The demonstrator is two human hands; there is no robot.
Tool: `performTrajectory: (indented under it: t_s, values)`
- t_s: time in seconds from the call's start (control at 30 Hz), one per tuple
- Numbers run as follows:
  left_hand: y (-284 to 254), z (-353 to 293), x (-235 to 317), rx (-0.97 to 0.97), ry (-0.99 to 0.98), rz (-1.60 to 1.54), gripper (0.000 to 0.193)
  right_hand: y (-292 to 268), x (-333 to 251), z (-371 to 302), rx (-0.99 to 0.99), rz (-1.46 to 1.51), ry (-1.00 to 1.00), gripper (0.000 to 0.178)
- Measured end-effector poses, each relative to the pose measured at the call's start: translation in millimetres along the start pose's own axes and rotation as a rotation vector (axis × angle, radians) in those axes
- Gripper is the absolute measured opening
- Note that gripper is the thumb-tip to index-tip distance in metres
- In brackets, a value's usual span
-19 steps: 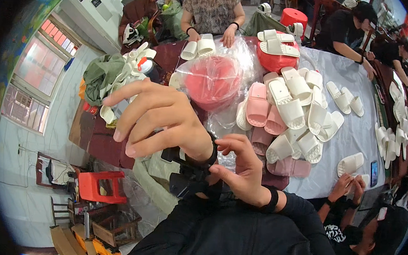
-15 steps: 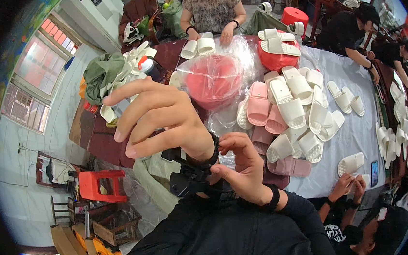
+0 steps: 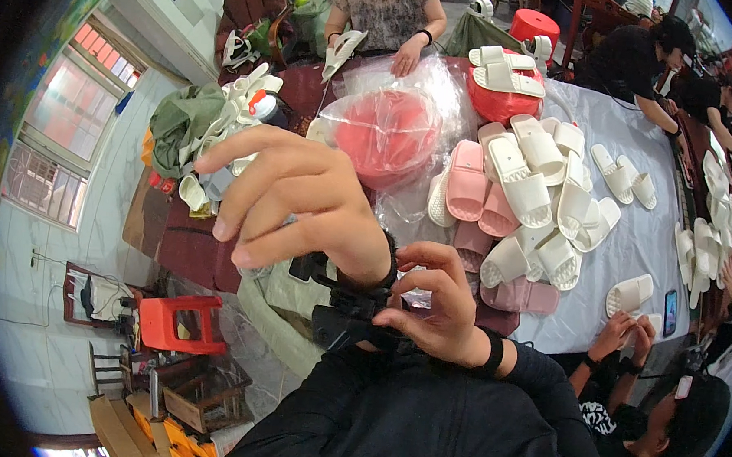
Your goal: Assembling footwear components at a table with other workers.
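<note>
My left hand (image 3: 303, 201) is raised over the near side of the table, its fingers spread and holding nothing. A black strapped-on device (image 3: 351, 301) sits on its wrist. My right hand (image 3: 437, 309) is curled against that wrist, with thumb and fingertips on the edge of the device; the exact grip is partly hidden. Beyond my right hand lies a pile of white slippers (image 3: 522, 181) and pink slippers (image 3: 466, 181). Past my left hand stands a red round container (image 3: 387, 135) under clear plastic. Across the table, a person's hand holds a white slipper (image 3: 343, 55) on edge.
White slippers lie on a red stool (image 3: 506, 101) at the far side. A green cloth bag (image 3: 185, 130) and more slippers are at the left. A phone (image 3: 670, 312) lies at the right, near a co-worker's hands (image 3: 622, 338). A red plastic stool (image 3: 182, 323) stands lower left.
My right fingers have shifted slightly along the wrist device, and my left hand has turned a little. The person across has tilted a white slipper up on edge.
</note>
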State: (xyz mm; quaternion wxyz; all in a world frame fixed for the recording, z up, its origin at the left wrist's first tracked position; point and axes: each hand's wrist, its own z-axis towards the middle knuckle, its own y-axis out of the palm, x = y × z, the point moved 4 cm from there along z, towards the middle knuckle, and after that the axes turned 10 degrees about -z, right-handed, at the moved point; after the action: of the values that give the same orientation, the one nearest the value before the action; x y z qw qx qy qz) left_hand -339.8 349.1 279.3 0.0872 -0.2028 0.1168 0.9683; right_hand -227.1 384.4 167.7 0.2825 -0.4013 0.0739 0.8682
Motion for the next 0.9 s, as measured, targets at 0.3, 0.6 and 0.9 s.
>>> performTrajectory:
  t_s: [0.3,0.6,0.9]
  values:
    - [-11,-13,-3,0.08,0.018,0.139,0.022,-16,-8,3,-0.047,-0.345,-0.184,0.025]
    - [-31,-27,38,0.386,0.318,1.956,0.042,4,-12,-6,-0.129,-0.235,-0.046,0.024]
    - [-16,-19,52,0.553,0.218,0.5,0.032,-2,-24,-3,-0.104,-0.233,-0.111,0.025]
